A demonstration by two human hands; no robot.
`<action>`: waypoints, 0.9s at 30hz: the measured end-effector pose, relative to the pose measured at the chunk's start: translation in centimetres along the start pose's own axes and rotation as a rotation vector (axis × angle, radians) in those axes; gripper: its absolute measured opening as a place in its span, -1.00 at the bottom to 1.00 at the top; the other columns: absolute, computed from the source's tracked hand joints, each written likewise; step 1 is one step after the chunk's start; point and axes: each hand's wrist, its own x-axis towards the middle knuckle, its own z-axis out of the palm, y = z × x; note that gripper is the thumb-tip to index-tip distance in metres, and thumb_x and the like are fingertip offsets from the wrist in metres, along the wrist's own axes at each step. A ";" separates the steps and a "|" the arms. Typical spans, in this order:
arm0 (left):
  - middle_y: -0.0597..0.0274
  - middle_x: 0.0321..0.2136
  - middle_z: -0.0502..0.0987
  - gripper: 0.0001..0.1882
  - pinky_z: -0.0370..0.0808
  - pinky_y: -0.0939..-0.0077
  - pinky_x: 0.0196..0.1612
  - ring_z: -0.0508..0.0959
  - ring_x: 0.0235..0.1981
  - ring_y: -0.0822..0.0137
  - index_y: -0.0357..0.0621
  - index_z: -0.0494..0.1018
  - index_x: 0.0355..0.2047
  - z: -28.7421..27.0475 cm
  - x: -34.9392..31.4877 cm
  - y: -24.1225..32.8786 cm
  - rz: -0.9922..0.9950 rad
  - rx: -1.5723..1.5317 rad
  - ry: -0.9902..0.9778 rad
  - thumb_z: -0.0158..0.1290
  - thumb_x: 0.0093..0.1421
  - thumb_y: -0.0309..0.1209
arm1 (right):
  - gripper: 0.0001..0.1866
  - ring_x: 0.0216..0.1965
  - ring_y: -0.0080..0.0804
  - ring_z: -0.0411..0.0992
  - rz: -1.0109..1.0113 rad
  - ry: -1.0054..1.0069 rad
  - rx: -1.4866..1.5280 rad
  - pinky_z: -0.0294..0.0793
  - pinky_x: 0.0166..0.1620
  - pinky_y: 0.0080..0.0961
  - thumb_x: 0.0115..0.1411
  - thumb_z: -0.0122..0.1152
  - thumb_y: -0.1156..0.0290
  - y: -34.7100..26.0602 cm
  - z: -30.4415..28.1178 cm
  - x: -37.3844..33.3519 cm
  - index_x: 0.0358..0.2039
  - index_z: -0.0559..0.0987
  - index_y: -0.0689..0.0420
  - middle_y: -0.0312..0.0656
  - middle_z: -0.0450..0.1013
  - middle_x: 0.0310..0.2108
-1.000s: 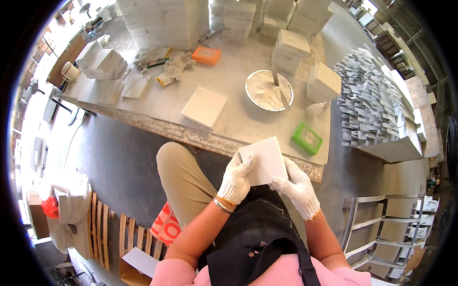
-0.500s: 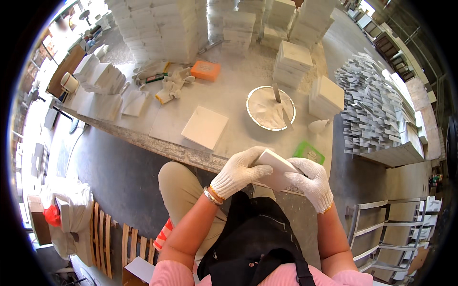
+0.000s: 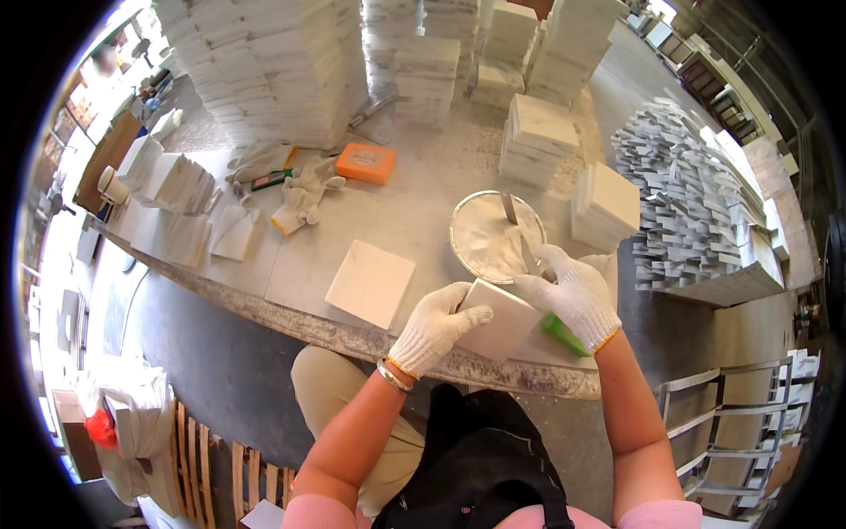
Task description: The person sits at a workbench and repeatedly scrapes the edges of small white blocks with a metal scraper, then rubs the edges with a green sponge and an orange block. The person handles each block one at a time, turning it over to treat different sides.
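My left hand [image 3: 438,330], in a white knit glove, grips a square white stone tile [image 3: 499,322] by its left edge, thumb on top, above the table's front edge. My gloved right hand [image 3: 577,294] is off the tile at the near right rim of a round bowl [image 3: 486,234] of whitish paste. Its thumb and forefinger are apart, on either side of the near end of a flat metal scraper [image 3: 530,257]; whether they touch it is hard to see. A second blade [image 3: 509,209] stands in the paste. Another square tile [image 3: 371,284] lies flat to the left.
A green block [image 3: 564,334] sits under my right wrist; an orange box [image 3: 366,164] lies farther back. Spare gloves [image 3: 304,194] lie at left. Tile stacks [image 3: 605,204] stand right of the bowl, with tall stacks [image 3: 264,70] behind. A large pile of stone strips [image 3: 679,194] is beyond the table.
My right hand has let go of the tile and moved up to the bowl's rim by the scraper. The tile stays in my left hand, now more face up. The view has shifted.
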 end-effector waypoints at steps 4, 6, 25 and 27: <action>0.21 -0.17 0.63 -0.57 0.48 0.52 -0.02 0.53 -0.16 0.49 -0.37 0.51 0.03 -0.1 0.4 -0.1 -0.020 -0.028 -0.021 0.20 0.26 -0.31 | -0.58 -0.25 -0.05 0.57 -0.015 0.009 -0.170 0.52 -0.19 -0.19 0.26 0.18 0.03 0.4 1.4 1.5 0.05 0.57 -0.05 -0.05 0.60 -0.33; 0.21 -0.18 0.63 -0.57 0.48 0.52 -0.02 0.54 -0.15 0.49 -0.37 0.51 0.02 -0.3 0.6 0.0 -0.032 -0.019 -0.024 0.20 0.26 -0.30 | -0.66 -0.26 -0.06 0.58 -0.071 0.111 -0.139 0.52 -0.21 -0.18 0.28 0.17 0.13 1.4 1.9 1.8 0.01 0.60 -0.06 -0.07 0.61 -0.35; 0.26 -0.36 0.59 -0.59 0.48 0.56 -0.18 0.49 -0.30 0.53 -0.35 0.56 -0.09 -0.6 2.3 -0.4 -0.028 -0.096 0.036 0.24 0.23 -0.22 | -0.69 -0.53 -0.63 0.37 0.171 0.004 0.696 0.38 -0.44 -0.63 0.23 0.19 0.42 1.7 -0.2 2.2 -0.06 0.65 0.25 -0.28 0.51 -0.49; 0.25 -0.36 0.59 -0.58 0.48 0.55 -0.18 0.49 -0.30 0.53 -0.35 0.56 -0.09 -0.6 2.4 -0.5 -0.019 -0.062 0.027 0.24 0.22 -0.22 | -0.70 -0.54 -0.64 0.38 0.145 -0.012 0.732 0.36 -0.45 -0.66 0.25 0.18 0.40 2.3 0.2 2.5 -0.06 0.65 0.25 -0.28 0.52 -0.48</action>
